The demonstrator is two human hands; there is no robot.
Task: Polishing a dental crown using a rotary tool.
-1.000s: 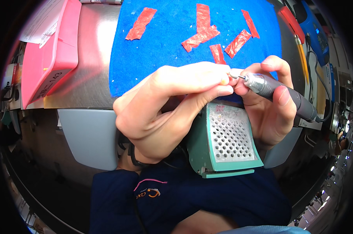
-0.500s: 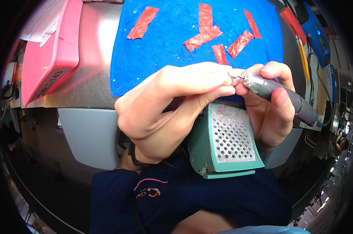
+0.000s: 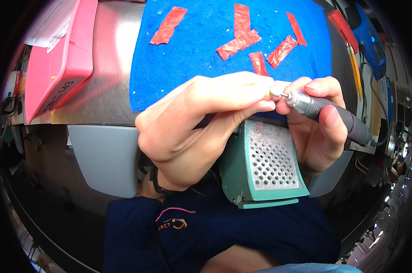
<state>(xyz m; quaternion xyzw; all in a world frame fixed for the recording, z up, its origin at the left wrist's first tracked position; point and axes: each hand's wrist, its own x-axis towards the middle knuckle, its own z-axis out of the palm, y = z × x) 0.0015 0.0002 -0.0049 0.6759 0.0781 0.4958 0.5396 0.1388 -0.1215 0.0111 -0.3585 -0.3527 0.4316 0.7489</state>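
Lettering (image 3: pixel 58 97) in bold dark characters, ending in digits, runs along the lower side of a pink bin (image 3: pixel 80 45) at the left of the head view. A white sheet (image 3: pixel 48 27) lying against that bin carries print too small to read. On the person's navy garment (image 3: pixel 260 227) sits an orange-and-white emblem (image 3: pixel 177 223) with tiny letters beside it, and a pink line curves above. At the far right, a blue device (image 3: pixel 372 50) shows a small lit display, its characters too small to make out.

Between these, the left hand (image 3: pixel 192 123) has its fingers closed in a pinch on a small yellowish piece (image 3: pixel 267 96), mostly hidden by the fingertips. The right hand (image 3: pixel 308 141) has its fingers wrapped around a dark rotary handpiece (image 3: pixel 354 127), whose rounded grey bit (image 3: pixel 275 92) is right at that piece; whether they touch cannot be told. Both hands are above a green box (image 3: pixel 233 168) with a perforated metal plate (image 3: pixel 275 159). Beyond them, red strips (image 3: pixel 241 20) lie on a blue cloth (image 3: pixel 192 59) spread over the metal worktop (image 3: pixel 112 82).
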